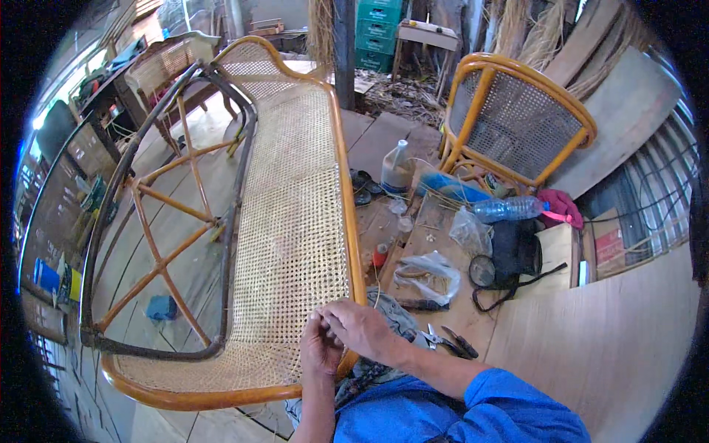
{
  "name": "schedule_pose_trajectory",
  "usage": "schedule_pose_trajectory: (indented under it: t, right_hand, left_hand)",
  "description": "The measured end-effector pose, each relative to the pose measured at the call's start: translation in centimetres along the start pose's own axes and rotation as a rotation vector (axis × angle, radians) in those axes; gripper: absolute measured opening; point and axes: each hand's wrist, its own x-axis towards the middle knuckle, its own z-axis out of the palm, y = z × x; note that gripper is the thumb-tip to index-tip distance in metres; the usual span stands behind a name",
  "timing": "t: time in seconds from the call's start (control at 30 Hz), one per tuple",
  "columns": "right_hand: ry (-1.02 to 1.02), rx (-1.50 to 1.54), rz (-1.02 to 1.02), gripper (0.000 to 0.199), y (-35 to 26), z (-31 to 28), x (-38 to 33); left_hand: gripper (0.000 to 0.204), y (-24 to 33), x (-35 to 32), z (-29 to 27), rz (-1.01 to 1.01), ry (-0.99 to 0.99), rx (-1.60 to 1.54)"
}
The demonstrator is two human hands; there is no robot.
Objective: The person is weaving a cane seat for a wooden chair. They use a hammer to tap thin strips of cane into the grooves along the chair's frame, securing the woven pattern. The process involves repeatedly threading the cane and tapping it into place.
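A long rattan bench frame with woven cane webbing [288, 221] lies across my front, its glossy orange-brown rim [347, 199] running along the right side. Over the near right part of the webbing, my left hand [322, 348] and my right hand [360, 329] meet with their fingertips pinched together. Anything between the fingers is too small or hidden to make out. Dark bent poles and crossed rattan struts [164, 262] form the bench's left side. Just right of my right forearm, pliers [436, 339] and a dark-handled tool [461, 342] rest on the floor.
A cane-backed rattan chair [517, 122] stands at the far right. Between it and me are a plastic jug [397, 168], a clear bottle [509, 209], a plastic bag [430, 276] and a black bag [517, 255]. A dark post [344, 55] rises behind the bench.
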Motion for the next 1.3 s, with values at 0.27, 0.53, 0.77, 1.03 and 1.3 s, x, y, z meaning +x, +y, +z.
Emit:
schedule_pose_trajectory:
  t: [0.27, 0.53, 0.77, 1.03, 1.3]
  right_hand:
    - [-0.017, 0.625, 0.348, 0.020, 2.6, 1.6, 1.3]
    - [0.237, 0.636, 0.069, 0.015, 1.8, -0.1, 1.8]
    - [0.179, 0.842, 0.173, 0.016, 1.7, -1.0, 0.6]
    - [0.137, 0.842, 0.282, 0.017, 2.2, -0.6, 0.2]
    - [0.045, 0.919, 0.366, 0.016, 2.8, -1.0, -0.3]
  left_hand:
    - [0.024, 1.6, -0.4, 2.8, 0.026, -0.012, 0.213]
    - [0.016, 3.5, -0.3, 5.2, 0.216, 0.057, 0.646]
    - [0.013, 1.5, -1.5, 6.3, 0.213, 0.006, 0.815]
    - [0.007, 0.7, -1.8, 5.1, 0.420, 0.082, 1.024]
    - [0.002, 0.6, -1.8, 4.7, 0.570, 0.031, 1.201]
